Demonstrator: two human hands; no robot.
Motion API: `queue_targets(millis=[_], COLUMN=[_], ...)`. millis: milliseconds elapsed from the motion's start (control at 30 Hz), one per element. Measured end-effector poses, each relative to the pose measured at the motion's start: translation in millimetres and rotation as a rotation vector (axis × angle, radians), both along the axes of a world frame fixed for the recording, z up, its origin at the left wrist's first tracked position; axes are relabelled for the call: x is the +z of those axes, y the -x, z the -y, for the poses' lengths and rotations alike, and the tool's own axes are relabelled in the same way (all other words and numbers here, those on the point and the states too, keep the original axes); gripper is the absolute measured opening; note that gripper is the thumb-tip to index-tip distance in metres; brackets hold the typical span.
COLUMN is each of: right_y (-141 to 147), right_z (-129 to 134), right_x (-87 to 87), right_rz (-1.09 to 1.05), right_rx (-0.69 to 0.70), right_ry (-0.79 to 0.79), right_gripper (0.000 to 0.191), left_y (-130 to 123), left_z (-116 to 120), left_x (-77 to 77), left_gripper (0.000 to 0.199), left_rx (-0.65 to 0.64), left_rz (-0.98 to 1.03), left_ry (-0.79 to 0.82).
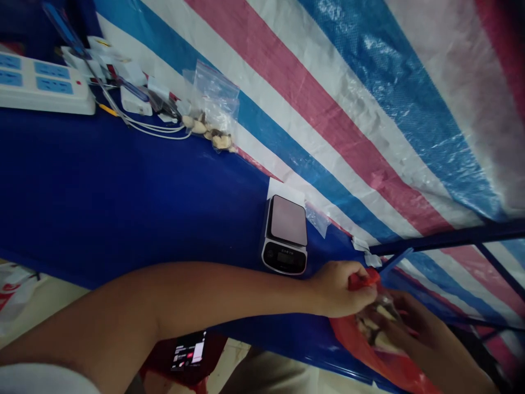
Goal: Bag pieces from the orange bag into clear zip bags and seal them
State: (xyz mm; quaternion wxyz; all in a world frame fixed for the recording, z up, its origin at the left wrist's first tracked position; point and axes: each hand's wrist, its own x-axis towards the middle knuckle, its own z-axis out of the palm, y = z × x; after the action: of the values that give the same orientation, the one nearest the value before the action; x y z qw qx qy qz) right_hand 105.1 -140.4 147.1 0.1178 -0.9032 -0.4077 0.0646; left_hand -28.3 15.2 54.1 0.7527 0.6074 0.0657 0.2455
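A red plastic bag (pixel 348 336) is held low at the near right, over the near edge of the blue table (pixel 123 191). It is thin and creased, bunched at its top and hanging loosely below. At its opening, a small clear bag (pixel 385 313) with pale, chunky pieces showing through is held.

The gathered red plastic is pinched between the thumb and curled forefinger of the left hand (pixel 342 289). The clear bag is gripped by the right hand (pixel 422 328), the thumb laid across its near side and the other fingers bent behind it; whether those are spread or pressed together cannot be told.

The lower end of the red bag is cut off by the bottom edge of the view, and its far side is covered by the hands. The pieces are blurred, so their kind cannot be made out. Left of the hands, a kitchen scale (pixel 289 220) is set on the table, its display too dim to be read. Farther left, more pale pieces are seen in clear bags (pixel 215 109) against the striped sheet (pixel 307 98).
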Motion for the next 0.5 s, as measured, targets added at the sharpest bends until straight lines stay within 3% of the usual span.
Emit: queue_targets(millis=[233, 500], right_y=[-14, -17], right_z=[5, 12], right_x=[-10.2, -18.8], right_rz=[-0.08, -0.09], right_rx=[-0.03, -0.04], right_ry=[0.097, 0.014], right_gripper=[0.054, 0.054], left_y=[-4, -5], left_z=[-3, -4], left_x=[-3.6, -5.0], left_gripper=[0.02, 0.019], left_rx=[0.065, 0.059], left_rz=[0.038, 0.02], left_ry=[-0.026, 0.001])
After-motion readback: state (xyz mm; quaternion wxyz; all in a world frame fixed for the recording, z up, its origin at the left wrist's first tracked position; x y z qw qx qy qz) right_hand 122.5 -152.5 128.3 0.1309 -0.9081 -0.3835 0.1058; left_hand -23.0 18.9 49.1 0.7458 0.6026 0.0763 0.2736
